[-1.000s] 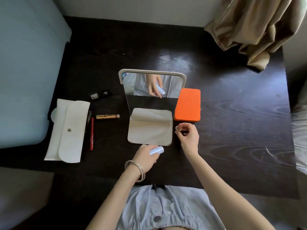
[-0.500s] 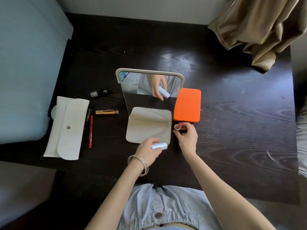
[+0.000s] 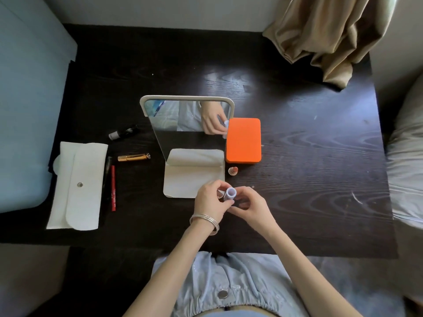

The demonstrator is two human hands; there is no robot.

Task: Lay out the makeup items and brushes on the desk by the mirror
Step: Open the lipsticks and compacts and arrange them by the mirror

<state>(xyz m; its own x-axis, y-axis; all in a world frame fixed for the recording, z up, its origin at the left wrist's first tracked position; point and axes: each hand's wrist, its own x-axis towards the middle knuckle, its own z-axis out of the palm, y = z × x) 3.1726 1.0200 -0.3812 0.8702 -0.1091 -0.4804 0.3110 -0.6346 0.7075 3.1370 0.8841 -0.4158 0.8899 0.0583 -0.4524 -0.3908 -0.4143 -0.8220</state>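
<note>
Dark desk (image 3: 309, 156) carries a standing mirror (image 3: 187, 124), with an orange case (image 3: 243, 140) touching its right edge. Near the mirror's base, left hand (image 3: 209, 202) and right hand (image 3: 250, 207) both grip a pale blue tube (image 3: 230, 193), fingers curled round it. A small peach lipstick (image 3: 233, 170) stands just near of the case.

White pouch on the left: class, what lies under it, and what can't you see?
The white pouch lies flat on the dark desk; a pale round edge pokes out beneath its left side. The rest is covered.

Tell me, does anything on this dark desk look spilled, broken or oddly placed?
Nothing stands out. Only the beige curtain drapes onto the dark wooden desk at its far right corner; nothing looks spilled or broken.
</note>
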